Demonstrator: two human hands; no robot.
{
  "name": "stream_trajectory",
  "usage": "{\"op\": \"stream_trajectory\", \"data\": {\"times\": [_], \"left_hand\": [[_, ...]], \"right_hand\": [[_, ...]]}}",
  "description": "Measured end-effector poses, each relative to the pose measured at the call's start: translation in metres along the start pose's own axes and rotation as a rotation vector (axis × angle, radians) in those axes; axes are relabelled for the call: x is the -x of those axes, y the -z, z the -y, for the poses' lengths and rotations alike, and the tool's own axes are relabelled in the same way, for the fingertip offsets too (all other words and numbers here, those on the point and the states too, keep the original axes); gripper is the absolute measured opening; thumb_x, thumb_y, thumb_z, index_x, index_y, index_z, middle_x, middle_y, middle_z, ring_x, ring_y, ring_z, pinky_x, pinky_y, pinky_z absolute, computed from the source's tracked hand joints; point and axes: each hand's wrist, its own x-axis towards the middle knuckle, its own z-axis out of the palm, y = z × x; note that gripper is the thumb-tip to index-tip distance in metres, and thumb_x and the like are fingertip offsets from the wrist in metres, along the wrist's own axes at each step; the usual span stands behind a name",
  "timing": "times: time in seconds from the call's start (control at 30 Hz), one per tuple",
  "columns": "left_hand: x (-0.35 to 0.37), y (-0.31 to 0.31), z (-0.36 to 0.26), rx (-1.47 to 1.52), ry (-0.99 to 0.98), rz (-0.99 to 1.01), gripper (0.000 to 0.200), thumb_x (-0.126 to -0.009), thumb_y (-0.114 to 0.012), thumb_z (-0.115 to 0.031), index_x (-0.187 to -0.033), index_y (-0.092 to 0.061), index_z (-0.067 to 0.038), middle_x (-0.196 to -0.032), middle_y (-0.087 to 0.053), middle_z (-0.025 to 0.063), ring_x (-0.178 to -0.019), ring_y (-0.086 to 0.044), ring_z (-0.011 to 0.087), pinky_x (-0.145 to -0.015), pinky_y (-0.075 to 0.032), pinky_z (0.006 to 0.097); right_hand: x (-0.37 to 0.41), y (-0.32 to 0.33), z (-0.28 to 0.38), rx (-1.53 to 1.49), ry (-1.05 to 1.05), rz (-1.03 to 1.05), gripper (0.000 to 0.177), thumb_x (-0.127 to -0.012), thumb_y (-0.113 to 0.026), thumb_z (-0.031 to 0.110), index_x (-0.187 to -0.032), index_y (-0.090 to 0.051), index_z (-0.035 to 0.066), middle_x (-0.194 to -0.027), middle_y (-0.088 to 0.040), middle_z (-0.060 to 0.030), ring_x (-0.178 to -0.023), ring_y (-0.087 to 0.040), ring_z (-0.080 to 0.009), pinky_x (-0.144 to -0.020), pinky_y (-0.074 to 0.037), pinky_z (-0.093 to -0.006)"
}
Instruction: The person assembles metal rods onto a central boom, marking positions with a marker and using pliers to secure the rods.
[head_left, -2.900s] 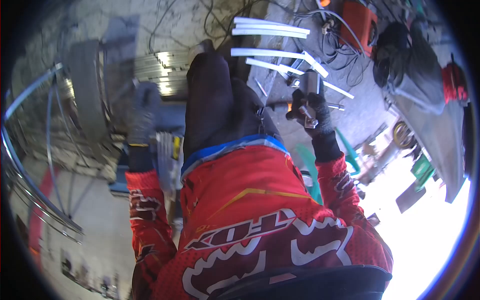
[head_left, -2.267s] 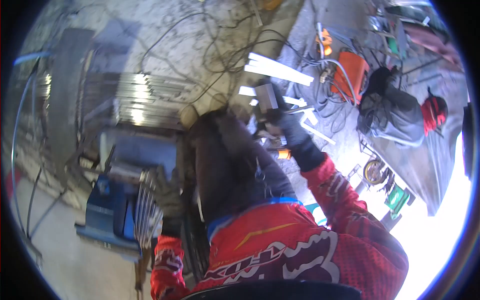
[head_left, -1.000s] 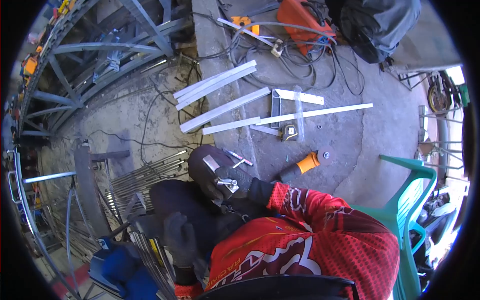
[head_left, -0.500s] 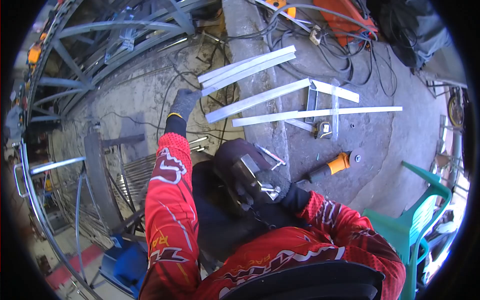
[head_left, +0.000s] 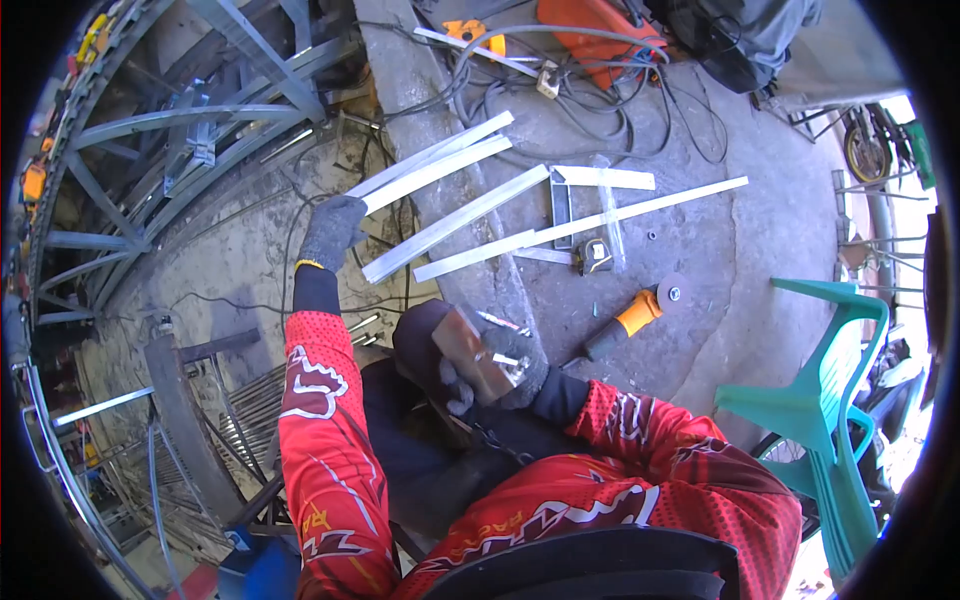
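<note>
My left hand (head_left: 333, 232), in a dark grey glove, is closed around the near end of a silvery metal bar (head_left: 440, 172). A second bar (head_left: 430, 155) lies right alongside it; whether my fingers also hold that one is hidden. My gloved right hand (head_left: 527, 368) is close to my body, closed on a flat brownish rectangular piece (head_left: 465, 345) with shiny metal parts. A thin pen-like stick (head_left: 504, 323) with a reddish tip sticks out beside that hand. More metal bars, a long one (head_left: 640, 205) and a shorter one (head_left: 455, 225), lie on the floor ahead.
An angle grinder (head_left: 637, 312) and a tape measure (head_left: 593, 256) lie on the concrete. Cables (head_left: 600, 110) and an orange-red object (head_left: 600, 40) are at the back. Green plastic chairs (head_left: 825, 380) stand right; a steel frame (head_left: 190, 115) stands left.
The two bars at my left hand have spread apart at their far ends. My left hand has closed around a near end. The brownish piece in my right hand has turned. My view has shifted right.
</note>
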Motion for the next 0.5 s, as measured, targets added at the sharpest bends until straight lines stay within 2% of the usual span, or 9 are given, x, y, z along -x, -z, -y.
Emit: {"op": "stream_trajectory", "data": {"times": [0.03, 0.07, 0.1, 0.13, 0.17, 0.23, 0.27, 0.47, 0.5], "left_hand": [[0.009, -0.001, -0.003, 0.160, -0.047, 0.070, 0.021, -0.088, -0.064, -0.021, -0.095, -0.065, -0.001, -0.067, -0.056, 0.0020, -0.053, -0.051, 0.0098, -0.057, -0.053, 0.0279], [0.022, -0.008, -0.007, 0.164, -0.058, 0.061, 0.021, -0.088, -0.064, -0.021, -0.095, -0.065, -0.001, -0.067, -0.056, 0.0020, -0.053, -0.051, 0.0098, -0.057, -0.053, 0.0279], [0.041, -0.017, -0.011, 0.175, -0.129, 0.018, 0.020, -0.088, -0.064, -0.020, -0.092, -0.064, -0.001, -0.064, -0.053, 0.0018, -0.051, -0.050, 0.0102, -0.055, -0.053, 0.0289], [0.058, -0.026, -0.015, 0.178, -0.201, -0.024, 0.019, -0.087, -0.064, -0.020, -0.090, -0.063, -0.001, -0.061, -0.051, 0.0017, -0.048, -0.048, 0.0106, -0.054, -0.053, 0.0298], [0.069, -0.037, -0.014, 0.265, -0.140, -0.147, 0.023, -0.085, -0.065, -0.018, -0.092, -0.064, 0.004, -0.065, -0.054, 0.0046, -0.049, -0.051, 0.0139, -0.051, -0.051, 0.0325], [0.062, -0.033, 0.006, 0.321, -0.077, -0.170, 0.023, -0.084, -0.065, -0.018, -0.092, -0.064, 0.004, -0.066, -0.055, 0.0052, -0.049, -0.051, 0.0149, -0.051, -0.051, 0.0337], [0.059, -0.032, 0.010, 0.385, -0.014, -0.182, 0.023, -0.083, -0.065, -0.017, -0.093, -0.063, 0.004, -0.068, -0.055, 0.0058, -0.049, -0.051, 0.0159, -0.051, -0.051, 0.0349], [0.033, -0.014, 0.024, 0.392, -0.098, -0.177, 0.022, -0.082, -0.065, -0.019, -0.096, -0.064, -0.002, -0.065, -0.055, 0.0063, -0.048, -0.051, 0.0155, -0.046, -0.045, 0.0301], [0.026, -0.007, 0.031, 0.258, -0.034, -0.147, 0.021, -0.082, -0.065, -0.018, -0.095, -0.065, -0.002, -0.065, -0.055, 0.0056, -0.048, -0.051, 0.0152, -0.046, -0.045, 0.0294]], "right_hand": [[0.002, -0.024, 0.011, -0.178, 0.017, 0.159, 0.033, -0.092, -0.060, 0.022, -0.120, -0.057, 0.004, -0.104, -0.062, -0.0122, -0.088, -0.063, -0.0245, -0.081, -0.050, -0.0423], [0.004, -0.038, 0.022, -0.353, 0.027, 0.317, 0.038, -0.093, -0.059, 0.024, -0.124, -0.054, 0.003, -0.104, -0.061, -0.0118, -0.088, -0.063, -0.0245, -0.084, -0.049, -0.0443], [0.005, -0.029, 0.029, -0.148, 0.155, 0.190, 0.038, -0.095, -0.055, 0.027, -0.124, -0.052, 0.003, -0.101, -0.059, -0.0087, -0.087, -0.061, -0.0227, -0.086, -0.046, -0.0466], [-0.001, -0.017, 0.036, -0.203, 0.182, 0.323, 0.031, -0.098, -0.051, 0.024, -0.125, -0.051, 0.009, -0.110, -0.058, -0.0137, -0.089, -0.062, -0.0275, -0.078, -0.049, -0.0461], [-0.016, 0.019, 0.037, 0.174, 0.411, 0.167, 0.031, -0.100, -0.048, 0.021, -0.126, -0.049, 0.005, -0.106, -0.058, -0.0133, -0.090, -0.061, -0.0282, -0.078, -0.049, -0.0445], [-0.001, -0.011, 0.071, 0.032, 0.347, -0.118, 0.048, -0.097, -0.054, 0.039, -0.129, -0.048, 0.004, -0.100, -0.057, -0.0127, -0.085, -0.059, -0.0283, -0.076, -0.049, -0.0424], [0.005, -0.018, 0.070, 0.040, 0.345, -0.108, 0.048, -0.097, -0.054, 0.039, -0.129, -0.048, 0.004, -0.100, -0.057, -0.0127, -0.085, -0.059, -0.0283, -0.076, -0.049, -0.0424], [0.027, -0.024, 0.047, -0.143, 0.222, 0.328, 0.051, -0.095, -0.054, 0.040, -0.128, -0.049, 0.002, -0.109, -0.060, -0.0166, -0.096, -0.063, -0.0289, -0.080, -0.052, -0.0390], [0.030, -0.024, 0.040, -0.181, 0.200, 0.391, 0.052, -0.095, -0.054, 0.041, -0.128, -0.050, 0.001, -0.111, -0.060, -0.0172, -0.098, -0.063, -0.0290, -0.081, -0.052, -0.0385]]}}
